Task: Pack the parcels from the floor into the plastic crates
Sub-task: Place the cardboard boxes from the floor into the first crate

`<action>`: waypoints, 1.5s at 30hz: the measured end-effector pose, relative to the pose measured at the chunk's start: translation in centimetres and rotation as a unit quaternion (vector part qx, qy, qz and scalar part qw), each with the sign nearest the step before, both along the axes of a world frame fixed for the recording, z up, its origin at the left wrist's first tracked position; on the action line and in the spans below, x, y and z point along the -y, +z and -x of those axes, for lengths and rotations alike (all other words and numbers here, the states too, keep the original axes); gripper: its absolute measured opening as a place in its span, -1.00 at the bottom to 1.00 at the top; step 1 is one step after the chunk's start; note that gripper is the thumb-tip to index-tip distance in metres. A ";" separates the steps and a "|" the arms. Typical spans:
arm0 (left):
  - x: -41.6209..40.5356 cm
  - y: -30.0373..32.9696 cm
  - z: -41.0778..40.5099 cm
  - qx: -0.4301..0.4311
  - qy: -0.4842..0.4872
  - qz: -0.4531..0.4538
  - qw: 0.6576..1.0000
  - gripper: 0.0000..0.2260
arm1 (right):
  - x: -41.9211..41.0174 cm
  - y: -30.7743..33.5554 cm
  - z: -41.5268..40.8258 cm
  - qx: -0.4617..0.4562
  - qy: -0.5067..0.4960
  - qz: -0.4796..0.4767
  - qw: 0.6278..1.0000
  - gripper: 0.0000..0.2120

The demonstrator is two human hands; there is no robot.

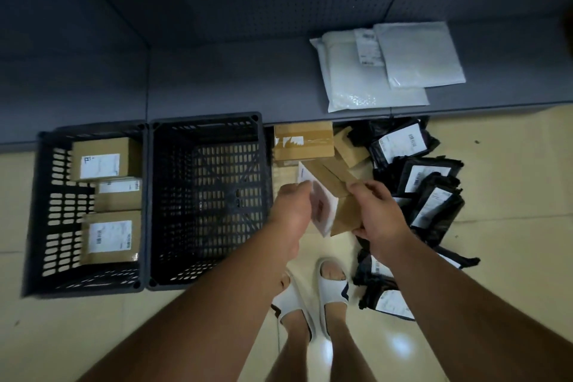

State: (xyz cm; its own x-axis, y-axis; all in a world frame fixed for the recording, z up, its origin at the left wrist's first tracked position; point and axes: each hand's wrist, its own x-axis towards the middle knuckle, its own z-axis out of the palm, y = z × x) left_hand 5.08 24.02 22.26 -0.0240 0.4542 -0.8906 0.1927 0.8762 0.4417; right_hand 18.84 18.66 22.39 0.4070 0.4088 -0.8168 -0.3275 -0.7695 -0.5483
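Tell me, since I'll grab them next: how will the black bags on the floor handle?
The black bags look crumpled and slumped against each other, so probably floppy, sagging when lifted. The plastic looks glossy, so perhaps slippery. They lie in a loose overlapping heap, so pulling one may drag its neighbours.

We hold a brown cardboard box with a white label (331, 195) in both hands, left hand (293, 211) on its labelled face, right hand (376, 211) gripping its far side. On our left stand two dark slatted plastic crates: the outer crate (40, 211) holds three labelled cardboard boxes, the nearer crate (173, 195) none. Black plastic mailer bags (434, 189) lie heaped on the pale tiled floor (511, 195).
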 end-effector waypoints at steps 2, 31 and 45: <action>0.1 1.5 1.1 -0.037 0.019 -0.040 0.998 -0.75 | 0.2 1.7 0.1 -0.024 -0.005 0.015 1.000 -0.80; 16.4 9.1 28.6 0.077 0.301 -0.118 0.943 -0.68 | 1.0 9.0 23.4 -0.085 0.345 0.029 0.934 -0.54; 28.9 9.5 50.2 0.051 0.482 -0.106 0.868 -0.51 | 8.2 11.4 49.1 -0.104 0.547 -0.023 0.831 -0.73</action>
State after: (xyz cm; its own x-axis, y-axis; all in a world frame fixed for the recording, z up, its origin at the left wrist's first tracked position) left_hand -45.07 -4.89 31.78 -0.4099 0.4207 -0.8093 -0.6343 0.5061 0.5844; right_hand -30.23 10.43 33.79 -0.3761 0.4736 -0.7964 0.4616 -0.6495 -0.6042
